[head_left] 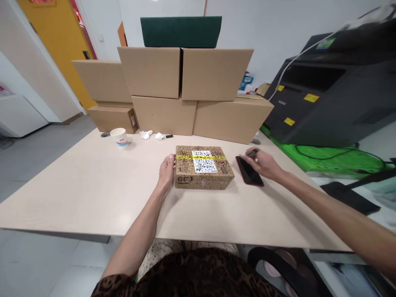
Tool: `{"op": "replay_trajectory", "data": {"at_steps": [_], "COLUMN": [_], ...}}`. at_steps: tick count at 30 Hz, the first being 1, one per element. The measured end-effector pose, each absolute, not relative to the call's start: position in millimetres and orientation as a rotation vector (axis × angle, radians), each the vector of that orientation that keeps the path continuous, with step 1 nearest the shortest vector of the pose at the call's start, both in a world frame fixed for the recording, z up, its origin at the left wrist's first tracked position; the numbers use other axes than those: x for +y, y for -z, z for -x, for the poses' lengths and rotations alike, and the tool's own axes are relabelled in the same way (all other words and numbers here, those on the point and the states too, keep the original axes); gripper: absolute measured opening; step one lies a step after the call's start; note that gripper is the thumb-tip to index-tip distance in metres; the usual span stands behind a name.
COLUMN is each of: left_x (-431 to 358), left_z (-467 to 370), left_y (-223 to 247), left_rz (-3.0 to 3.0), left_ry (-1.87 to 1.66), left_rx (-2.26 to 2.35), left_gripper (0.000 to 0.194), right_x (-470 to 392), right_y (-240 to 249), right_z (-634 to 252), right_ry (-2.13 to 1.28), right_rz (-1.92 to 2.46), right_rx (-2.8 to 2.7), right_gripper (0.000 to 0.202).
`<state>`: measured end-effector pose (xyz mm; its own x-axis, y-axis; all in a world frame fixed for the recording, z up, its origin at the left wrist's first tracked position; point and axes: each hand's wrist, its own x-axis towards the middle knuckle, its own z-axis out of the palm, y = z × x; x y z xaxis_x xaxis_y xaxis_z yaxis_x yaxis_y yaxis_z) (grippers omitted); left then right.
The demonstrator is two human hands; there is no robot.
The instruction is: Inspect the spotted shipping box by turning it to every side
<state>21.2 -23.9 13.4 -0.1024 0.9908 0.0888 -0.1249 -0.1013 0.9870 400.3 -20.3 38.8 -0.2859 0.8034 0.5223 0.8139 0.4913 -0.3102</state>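
Note:
A cardboard parcel [182,165] with a yellow tape strip and a speckled white label [204,161] lies flat in front of me on the pale table [123,202]. My left hand [167,170] rests against the parcel's left side, its fingers partly hidden by the box; whether it grips is unclear. To the right of the parcel lies a dark phone [250,173] with a reddish edge. Over the phone's upper right edge, my right hand [261,161] is closed on a small dark object [252,153], which is too blurred to name.
Stacked cardboard boxes [163,115] line the table's back, with a dark green box [181,32] on top. A paper cup [119,137], crumpled tissues [146,134] and a small black piece [169,136] sit before them. A large printer [334,95] stands at right.

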Motion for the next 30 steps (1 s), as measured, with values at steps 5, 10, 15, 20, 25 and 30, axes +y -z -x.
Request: {"op": "replay_trajectory", "data": {"at_steps": [5, 10, 15, 20, 25, 30], "left_x": [-24.9, -24.4, -22.7, -23.4, -23.6, -21.5], "left_z": [-21.8, -20.7, -21.0, -25.6, -26.7, -24.4], "left_y": [-13.3, -10.7, -8.2, -4.8, 1.8, 4.4], "left_rz": [-1.127, -1.112, -1.110, -1.088, -1.129, -1.175], "left_ry": [-1.394, -1.382, -1.386, -1.454, -1.394, -1.352], "left_rx": [1.105, 1.105, 1.093, 1.048, 1.051, 1.075], "left_gripper": [0.074, 0.077, 0.078, 0.067, 0.076, 0.079], "right_x": [-46.5, -50.1, -42.2, -41.3, -42.3, -42.9], "right_y": [-54.3, -61.0, -59.6, -55.3, -54.6, -61.4], "right_z": [-333.7, -273.5, -253.9, -254.5, -253.3, -243.1], "right_ry": [-0.311, -0.603, -0.847, -0.948, -0.799, -0.612], "right_rz": [1.141, 0.927, 0.910, 0.928, 1.026, 1.072], "right_rx": [-1.306, -1.255, -1.270, -1.360, -1.453, -1.588], "right_gripper": [0.041, 0.050, 0.045, 0.038, 0.037, 0.032]}}
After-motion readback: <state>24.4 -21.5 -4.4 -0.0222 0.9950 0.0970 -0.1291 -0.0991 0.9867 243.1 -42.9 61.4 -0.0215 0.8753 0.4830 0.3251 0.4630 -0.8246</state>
